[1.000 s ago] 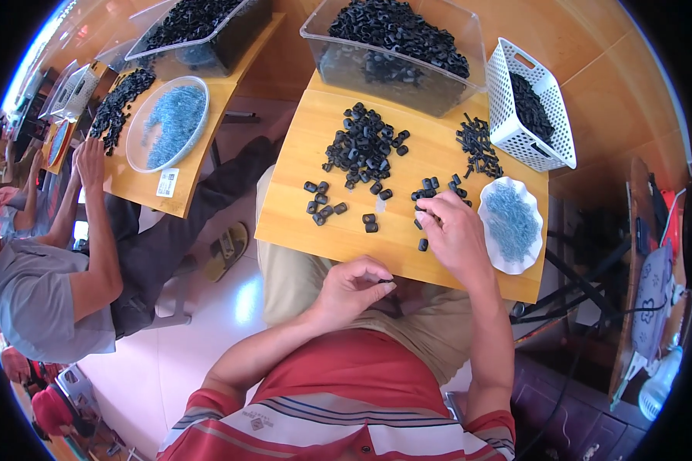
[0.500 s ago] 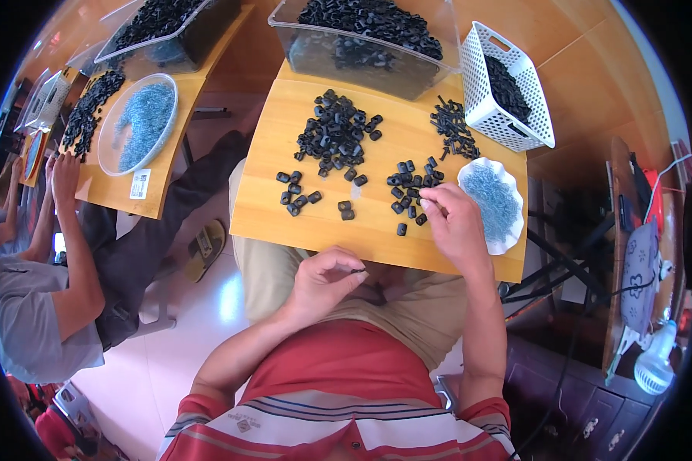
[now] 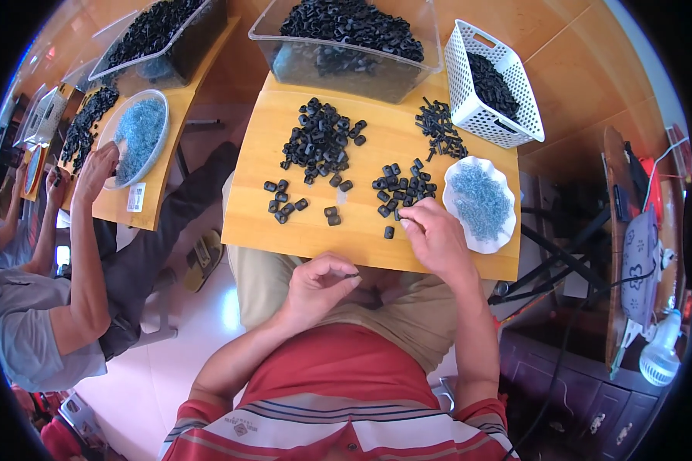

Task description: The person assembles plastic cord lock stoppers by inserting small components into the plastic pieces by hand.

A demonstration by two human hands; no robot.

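Observation:
My left hand [image 3: 319,288] is just off the table's near edge, thumb and forefinger pinched on a small dark piece [image 3: 353,276] whose kind I cannot tell. Over the table's near right part, my right hand [image 3: 437,237] has its fingertips pinched together. They are at the near edge of a loose group of short black barrel-shaped plastic pieces [image 3: 393,185]; what they hold, if anything, is too small to make out. Right beside that hand stands a white scalloped dish [image 3: 507,223] with tiny blue-grey wire-like parts [image 3: 478,201].
A larger heap of black pieces [image 3: 315,142] and small scattered groups lie on the wooden table [image 3: 284,234]. Slim black parts [image 3: 440,131] lie beside a white perforated basket [image 3: 534,127]. A clear bin [image 3: 346,81] stands behind. A co-worker [image 3: 46,307] sits at the left table.
The whole view has shifted slightly. My right hand has come a little nearer, still by the black pieces; my left keeps its pinch. The co-worker's hand now reaches to the round tray.

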